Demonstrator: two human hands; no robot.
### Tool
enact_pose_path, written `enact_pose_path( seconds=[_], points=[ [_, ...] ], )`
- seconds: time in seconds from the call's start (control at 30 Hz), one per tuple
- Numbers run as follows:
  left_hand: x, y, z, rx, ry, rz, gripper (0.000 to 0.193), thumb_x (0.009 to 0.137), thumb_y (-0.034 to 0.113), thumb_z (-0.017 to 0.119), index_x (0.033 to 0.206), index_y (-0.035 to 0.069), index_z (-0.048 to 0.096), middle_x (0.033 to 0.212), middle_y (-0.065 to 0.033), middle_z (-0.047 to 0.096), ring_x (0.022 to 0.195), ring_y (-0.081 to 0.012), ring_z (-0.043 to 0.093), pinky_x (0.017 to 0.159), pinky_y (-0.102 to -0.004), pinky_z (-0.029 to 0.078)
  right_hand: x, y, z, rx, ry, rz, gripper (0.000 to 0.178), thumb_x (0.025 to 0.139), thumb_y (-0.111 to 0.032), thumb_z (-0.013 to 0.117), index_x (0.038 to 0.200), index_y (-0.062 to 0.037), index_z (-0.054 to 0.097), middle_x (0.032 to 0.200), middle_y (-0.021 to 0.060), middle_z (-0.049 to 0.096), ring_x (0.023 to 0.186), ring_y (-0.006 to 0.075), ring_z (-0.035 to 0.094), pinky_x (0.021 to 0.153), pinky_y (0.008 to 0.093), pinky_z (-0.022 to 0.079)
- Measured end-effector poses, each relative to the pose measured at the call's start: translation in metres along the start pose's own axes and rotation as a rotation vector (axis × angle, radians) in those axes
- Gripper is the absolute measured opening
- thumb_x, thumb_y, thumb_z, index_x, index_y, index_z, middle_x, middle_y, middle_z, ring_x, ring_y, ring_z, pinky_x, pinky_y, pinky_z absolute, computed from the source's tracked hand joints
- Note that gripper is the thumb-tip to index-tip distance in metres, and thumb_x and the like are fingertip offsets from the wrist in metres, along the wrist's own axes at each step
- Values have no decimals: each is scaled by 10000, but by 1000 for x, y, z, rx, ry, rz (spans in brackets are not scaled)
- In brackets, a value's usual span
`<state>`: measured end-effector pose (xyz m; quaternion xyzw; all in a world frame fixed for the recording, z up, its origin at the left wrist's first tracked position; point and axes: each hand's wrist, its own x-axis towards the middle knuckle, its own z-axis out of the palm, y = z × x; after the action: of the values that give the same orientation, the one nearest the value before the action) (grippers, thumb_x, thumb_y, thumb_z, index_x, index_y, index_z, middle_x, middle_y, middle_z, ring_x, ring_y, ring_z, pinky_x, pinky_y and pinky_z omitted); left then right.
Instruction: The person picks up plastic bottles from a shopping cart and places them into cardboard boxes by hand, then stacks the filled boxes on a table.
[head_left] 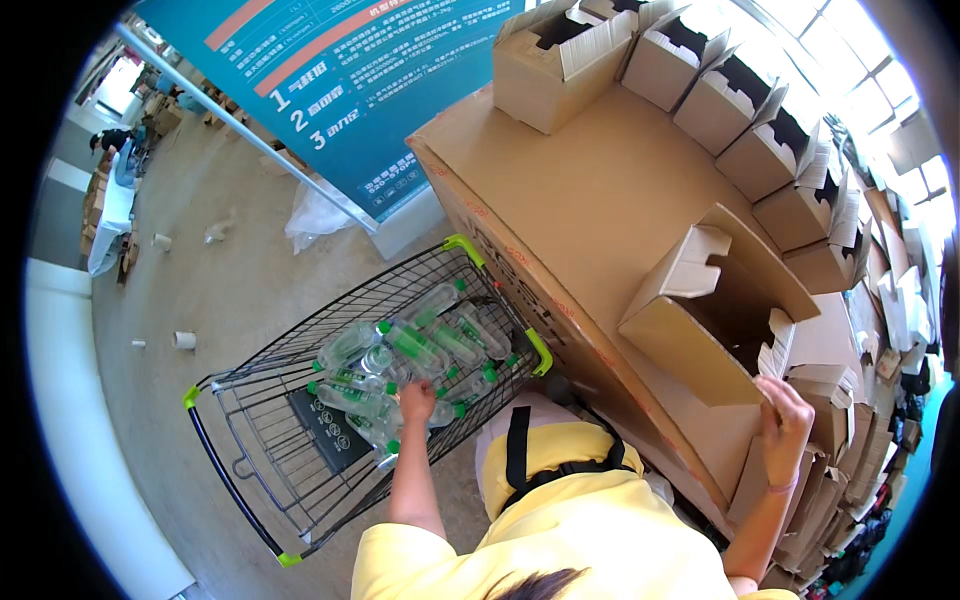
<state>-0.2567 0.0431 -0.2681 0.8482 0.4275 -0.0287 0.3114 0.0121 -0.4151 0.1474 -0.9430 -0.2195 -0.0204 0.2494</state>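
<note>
A wire shopping cart (300,440) with bright green corners stands to my left, holding several clear plastic bottles (420,348) with green caps and labels. My left hand (417,400) is down among them, its fingers closed at a bottle by its green cap; the fingertips are partly hidden. On my right, an open cardboard box (672,340) sits tilted on a very large carton (580,190), its flaps raised. With its fingers closed on the near flap's edge, my right hand (787,405) grips this box. Only part of its inside shows.
Several open small boxes (757,160) line the carton's far and right edges. A blue printed banner (370,90) stands beyond the cart. Flattened cardboard and boxes (840,430) are piled at the right. White cups (184,340) lie on the floor at left; a person (112,140) is far off.
</note>
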Motion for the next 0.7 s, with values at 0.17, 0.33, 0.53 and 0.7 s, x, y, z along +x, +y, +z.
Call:
enact_pose_path(
  seconds=[0.17, 0.33, 0.53, 0.7],
  points=[
    [41, -26, 39, 43, -7, -212, 459, 708, 245, 743, 1094, 2, 693, 974, -202, 721, 919, -361, 689, 834, -433, 528, -4, -18, 3, -291, -112, -61, 265, 724, -4, 673, 988, -14, 703, 1179, 162, 655, 1163, 335, 574, 971, 426, 474],
    [115, -93, 87, -643, -56, -598, 648, 763, 315, 768, 1304, 11, 580, 1304, -213, 599, 1170, -332, 574, 977, -438, 458, 15, -9, -1, -345, -418, -41, 415, 698, -128, 748, 1104, -64, 691, 1305, 133, 585, 1304, 328, 474, 1165, 565, 262],
    [147, -27, 69, -742, 43, -1045, 636, 757, 174, 805, 1334, 86, 553, 1278, -106, 589, 1104, -285, 573, 894, -435, 493, 19, -10, 2, -549, -538, -120, 300, 693, -207, 741, 976, -107, 755, 977, 88, 615, 1051, 256, 559, 1136, 501, 333],
    [159, -36, 79, -633, 53, -896, 668, 738, 224, 816, 1329, 61, 553, 1286, -122, 590, 1108, -301, 575, 908, -451, 489, 15, -8, 0, -661, -583, -198, 109, 683, -200, 667, 731, -122, 726, 793, 16, 634, 947, 209, 571, 1046, 419, 387]
  ],
)
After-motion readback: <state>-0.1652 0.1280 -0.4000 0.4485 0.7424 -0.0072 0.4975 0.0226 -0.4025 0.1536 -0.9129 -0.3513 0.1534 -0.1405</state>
